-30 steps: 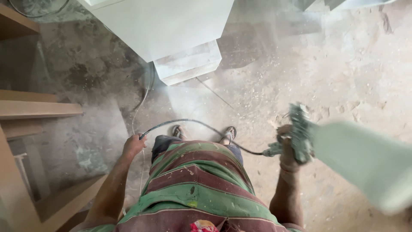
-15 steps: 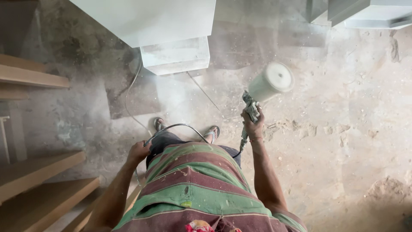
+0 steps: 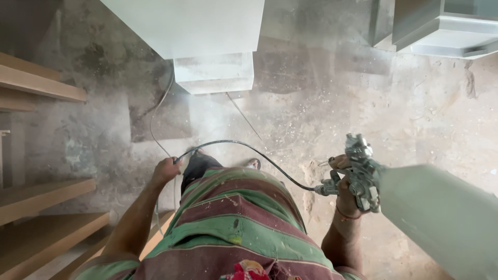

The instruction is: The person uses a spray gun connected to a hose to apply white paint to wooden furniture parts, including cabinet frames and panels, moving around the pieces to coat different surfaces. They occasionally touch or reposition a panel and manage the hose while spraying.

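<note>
Dusty concrete floor (image 3: pixel 321 103) spreading underfoot, speckled with pale overspray and sawdust. Bare wooden boards (image 3: pixel 44 83) stacking along the left edge, one above another, seemingly kept off to the side and away from the mist. Left hand (image 3: pixel 165 170) clenching around the black hose (image 3: pixel 244 148) at hip level, apparently lifting the slack off the ground so the line is not dragging through dust or catching the feet. Hose arcing from that fist across the front of the striped shirt (image 3: pixel 233 228) (flecked with paint spots) and running over to the tool on the right. Higher in the middle, a pale panel (image 3: pixel 197 23) lying flat on a pale block (image 3: pixel 213 72), probably propped up that way so the edges are hanging free for coating. Further right, right hand (image 3: pixel 345 194) gripping the spray gun (image 3: pixel 360 171) by its handle, out at the side and well apart from the panel; whether a finger is pressing the trigger is not showing. Gun's large pale cup (image 3: pixel 441 218) filling the lower right corner, tilted and close to the camera, hiding part of the floor. Grey cabinet pieces (image 3: pixel 446 28) sitting at the upper right, raised and spaced apart from the panel, likely for the same reason.
</note>
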Action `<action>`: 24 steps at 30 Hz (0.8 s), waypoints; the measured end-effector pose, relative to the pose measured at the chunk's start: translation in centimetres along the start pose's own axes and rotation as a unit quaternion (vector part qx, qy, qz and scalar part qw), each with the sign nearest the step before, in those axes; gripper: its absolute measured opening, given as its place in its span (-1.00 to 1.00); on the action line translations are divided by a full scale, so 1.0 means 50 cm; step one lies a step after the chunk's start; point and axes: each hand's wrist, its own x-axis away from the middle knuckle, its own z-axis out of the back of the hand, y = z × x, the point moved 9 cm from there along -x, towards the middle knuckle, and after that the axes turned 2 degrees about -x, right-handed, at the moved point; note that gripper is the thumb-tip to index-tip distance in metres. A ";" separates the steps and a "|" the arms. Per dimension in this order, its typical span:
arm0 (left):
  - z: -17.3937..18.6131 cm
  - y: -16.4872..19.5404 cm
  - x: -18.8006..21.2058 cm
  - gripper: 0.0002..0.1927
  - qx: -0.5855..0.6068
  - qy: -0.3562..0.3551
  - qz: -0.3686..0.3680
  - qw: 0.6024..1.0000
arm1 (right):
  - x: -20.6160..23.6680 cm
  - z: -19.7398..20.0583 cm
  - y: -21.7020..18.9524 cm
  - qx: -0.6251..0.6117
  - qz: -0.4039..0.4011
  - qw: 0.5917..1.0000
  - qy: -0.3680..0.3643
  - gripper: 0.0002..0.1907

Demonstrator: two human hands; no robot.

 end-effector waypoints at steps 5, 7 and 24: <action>-0.018 -0.019 -0.004 -0.63 0.004 -0.008 0.009 1.000 | 0.027 -0.021 -0.008 0.033 0.006 0.999 0.023 -0.61; -0.029 -0.029 0.001 -0.63 0.026 -0.025 0.010 0.999 | 0.039 -0.039 -0.019 0.091 0.030 0.995 0.024 -0.68; -0.011 0.040 0.035 -0.78 -0.099 0.086 -0.063 0.989 | 0.069 0.016 0.046 0.114 -0.120 0.985 0.053 -0.68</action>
